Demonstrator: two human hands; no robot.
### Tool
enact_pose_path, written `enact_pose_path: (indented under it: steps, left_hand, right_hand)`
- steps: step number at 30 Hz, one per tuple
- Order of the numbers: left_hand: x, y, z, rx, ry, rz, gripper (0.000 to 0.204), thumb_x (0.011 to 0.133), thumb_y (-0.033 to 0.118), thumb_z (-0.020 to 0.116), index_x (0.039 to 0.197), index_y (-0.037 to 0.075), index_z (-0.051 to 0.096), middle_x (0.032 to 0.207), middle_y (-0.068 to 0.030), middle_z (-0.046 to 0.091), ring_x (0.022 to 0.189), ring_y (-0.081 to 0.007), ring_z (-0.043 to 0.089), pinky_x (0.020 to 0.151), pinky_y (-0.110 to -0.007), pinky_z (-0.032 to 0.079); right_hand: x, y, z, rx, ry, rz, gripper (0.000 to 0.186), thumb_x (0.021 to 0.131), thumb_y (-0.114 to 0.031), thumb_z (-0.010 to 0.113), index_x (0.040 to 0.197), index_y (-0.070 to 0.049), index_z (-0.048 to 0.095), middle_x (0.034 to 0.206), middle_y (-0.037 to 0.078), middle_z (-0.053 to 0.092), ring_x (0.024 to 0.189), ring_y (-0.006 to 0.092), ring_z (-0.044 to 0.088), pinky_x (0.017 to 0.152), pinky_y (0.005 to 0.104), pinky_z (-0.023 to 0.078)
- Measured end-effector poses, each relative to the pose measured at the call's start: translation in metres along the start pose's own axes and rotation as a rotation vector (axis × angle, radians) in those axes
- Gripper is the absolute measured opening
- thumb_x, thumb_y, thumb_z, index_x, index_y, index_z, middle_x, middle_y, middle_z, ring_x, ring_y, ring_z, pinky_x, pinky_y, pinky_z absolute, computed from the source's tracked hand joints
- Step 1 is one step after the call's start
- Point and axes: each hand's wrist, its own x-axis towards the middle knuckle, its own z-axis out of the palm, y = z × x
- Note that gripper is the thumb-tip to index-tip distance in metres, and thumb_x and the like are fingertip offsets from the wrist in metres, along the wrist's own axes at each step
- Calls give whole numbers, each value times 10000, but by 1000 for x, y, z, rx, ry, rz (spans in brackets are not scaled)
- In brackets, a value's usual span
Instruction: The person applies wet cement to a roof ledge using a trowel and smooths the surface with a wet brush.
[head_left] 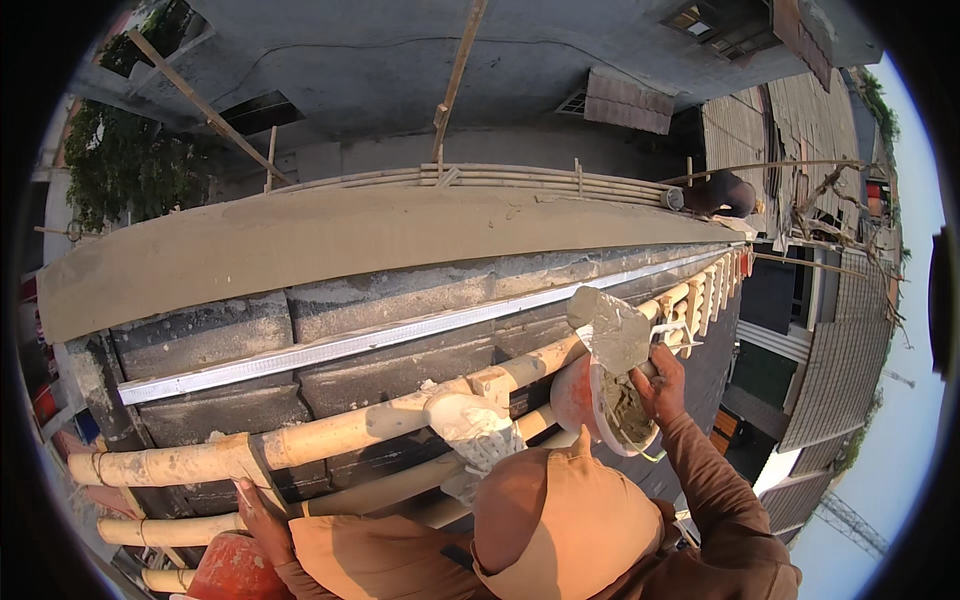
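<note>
My right hand (662, 386) is closed on a trowel (612, 328) whose flat blade carries wet grey mortar. Just below the blade hangs a red bucket (575, 395) with mortar (626, 410) inside. At the lower left, my left hand (264, 524) lies against a bamboo crosspiece (254, 466) of the scaffold. One finger is stretched out and the others are partly hidden; nothing shows in that hand. Beneath it is a rounded red object (238, 568), partly cut off from view. Brown clothing (570, 515) fills the lower middle.
Bamboo poles (350, 430) run across in front of me. Beyond them lies a long metal straightedge (420, 343) along a rough dark wall, below a smooth mortared band (400, 235). At the far right end a person (725, 195) bends over. White-crusted material (475, 430) sits on the poles.
</note>
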Motion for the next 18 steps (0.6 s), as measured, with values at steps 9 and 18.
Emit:
enact_pose_path:
  steps: [9,18]
  left_hand:
    - [-1,-8,-14,68,-89,-67,790,1071,589,409,1434,-110,481,1427,-259,535,1317,-355,497,1138,-412,338]
    - [-4,8,-8,-2,-54,-145,757,1075,567,433,1413,-106,508,1365,-212,581,1274,-290,517,1115,-382,357]
  right_hand:
    - [90,-126,133,531,-182,-222,225,900,-97,739,1086,19,692,907,119,619,814,226,591,760,342,485]
    - [113,-199,186,1109,-712,77,350,1090,-298,507,1100,4,682,792,57,622,650,122,588,578,267,491]
